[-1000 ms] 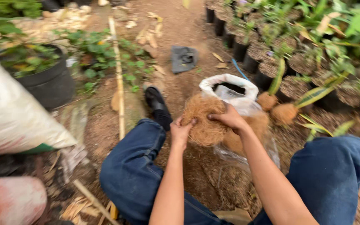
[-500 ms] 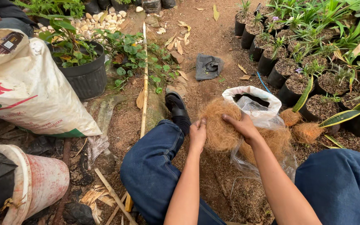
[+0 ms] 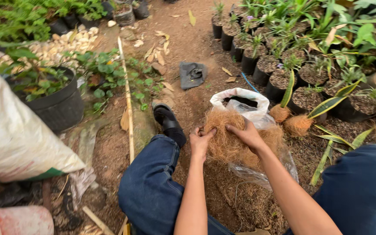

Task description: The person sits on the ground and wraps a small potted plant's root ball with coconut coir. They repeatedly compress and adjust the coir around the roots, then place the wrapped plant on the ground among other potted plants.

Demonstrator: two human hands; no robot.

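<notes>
Both hands work a tangled brown wad of coconut fibre (image 3: 236, 141): left hand (image 3: 201, 140) now pinching its edge, right hand (image 3: 247, 135) seemingly clutching the top, as a second ago.

Ground: bare brown soil (image 3: 188, 43) | Right: rows of black potted plants (image 3: 279, 74) | Left: white sack (image 3: 14, 130), pebbles (image 3: 53, 48) | Daylight, outdoors

At the left edge of your view lies a big white sack (image 3: 14, 130) with a green bottom strip. Centre frame, a white plastic bag (image 3: 240, 98) stands open; a clear plastic bag (image 3: 262, 172) lies crumpled just below it.
</notes>
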